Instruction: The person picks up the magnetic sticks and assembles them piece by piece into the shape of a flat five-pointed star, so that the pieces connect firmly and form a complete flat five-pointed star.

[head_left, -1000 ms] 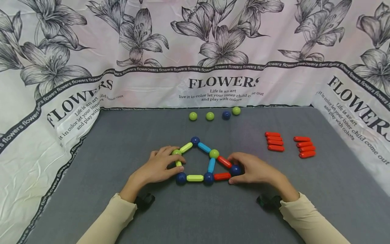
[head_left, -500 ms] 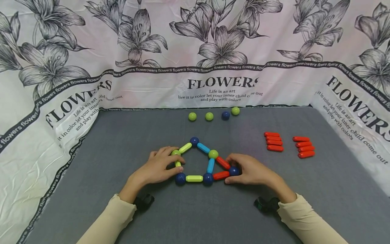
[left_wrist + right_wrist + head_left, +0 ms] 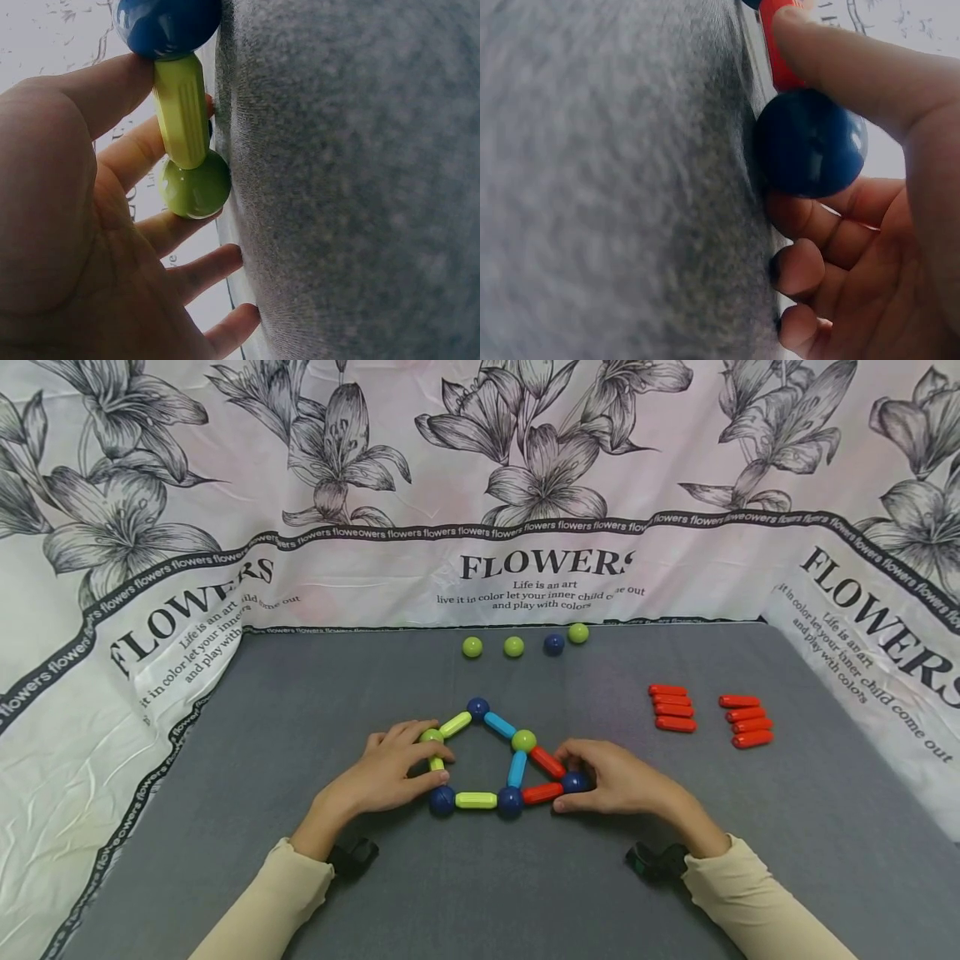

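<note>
In the head view a flat frame of balls and toy building rods lies on the grey cloth. My left hand point(image 3: 397, 764) grips its left side, thumb and fingers about a yellow-green rod point(image 3: 181, 112) between a dark blue ball point(image 3: 169, 22) and a green ball point(image 3: 196, 185). At the right corner my right hand point(image 3: 618, 774) holds another blue ball point(image 3: 810, 142), its thumb on a red rod point(image 3: 780, 56) and its fingers behind the ball. A second red rod point(image 3: 548, 763) and a blue rod point(image 3: 517, 769) meet at a green ball point(image 3: 523, 741), making a triangle.
Three loose green balls, one of them point(image 3: 513, 647) in the middle, and a blue ball point(image 3: 553, 645) line the back. Two stacks of red rods point(image 3: 672, 710) lie at the right. A flower-printed curtain point(image 3: 547, 572) bounds the back and sides of the grey cloth point(image 3: 480, 885).
My right hand has shifted slightly left, its thumb further along the near red rod. The left hand keeps its place on the frame.
</note>
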A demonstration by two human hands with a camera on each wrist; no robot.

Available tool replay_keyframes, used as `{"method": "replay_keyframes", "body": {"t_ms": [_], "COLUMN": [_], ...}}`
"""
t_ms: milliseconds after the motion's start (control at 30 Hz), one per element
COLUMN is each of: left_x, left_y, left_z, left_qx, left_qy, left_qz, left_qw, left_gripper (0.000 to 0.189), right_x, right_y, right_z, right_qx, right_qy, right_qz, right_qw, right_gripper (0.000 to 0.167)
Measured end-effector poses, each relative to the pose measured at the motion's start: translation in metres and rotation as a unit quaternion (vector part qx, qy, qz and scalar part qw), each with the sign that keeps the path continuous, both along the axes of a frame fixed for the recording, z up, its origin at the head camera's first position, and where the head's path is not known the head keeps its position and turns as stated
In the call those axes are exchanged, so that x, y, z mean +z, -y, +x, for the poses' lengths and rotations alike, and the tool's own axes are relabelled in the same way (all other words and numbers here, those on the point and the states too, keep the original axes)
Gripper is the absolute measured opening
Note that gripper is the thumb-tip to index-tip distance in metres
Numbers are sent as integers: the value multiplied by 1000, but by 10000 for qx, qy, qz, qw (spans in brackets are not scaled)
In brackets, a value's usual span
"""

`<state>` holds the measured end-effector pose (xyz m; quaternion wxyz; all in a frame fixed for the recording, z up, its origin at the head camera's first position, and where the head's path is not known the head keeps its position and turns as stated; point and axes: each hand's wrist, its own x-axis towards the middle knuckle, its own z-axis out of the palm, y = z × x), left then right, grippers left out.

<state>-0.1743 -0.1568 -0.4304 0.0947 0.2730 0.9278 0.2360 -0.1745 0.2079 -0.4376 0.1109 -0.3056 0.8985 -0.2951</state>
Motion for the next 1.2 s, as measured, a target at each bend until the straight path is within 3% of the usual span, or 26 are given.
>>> {"method": "replay_keyframes", "body": {"t_ms": [233,433,600,700,867,933,1200], "left_x": [0,0,1,2,1,0,1], "left_y": [0,1,1,0,1,1,0], "left_z": [0,0,0,0,0,0,-1], "left_qx": [-14,-35,-33,-40,-49,-39,-31], "left_qy": [14,-11,20,45,61,70,72], "left_qz": [-12,0,-13,-6,11,15,-1], "left_qw": [10000,10000,10000,10000,10000,10000,10000], "left_gripper": [34,35,35,35,35,35,35], "right_x": [3,2,6,10,15,17,16], "right_y": [-5,-18,-37,-52,-81,-91,-125], "right_z": [-1,-7,-14,-17,-23,-24,-26], "right_qx": [-66,-242,-653,-1029,-1413,-1443,-1695], "right_qy": [418,608,327,-113,-1365,-1659,-1617], "right_qz": [-266,-909,-1230,-1237,-727,-424,477], "right_qw": [9987,9937,9897,9869,9778,9746,9710], "right_gripper": [43,31,26,26,29,31,29]}}
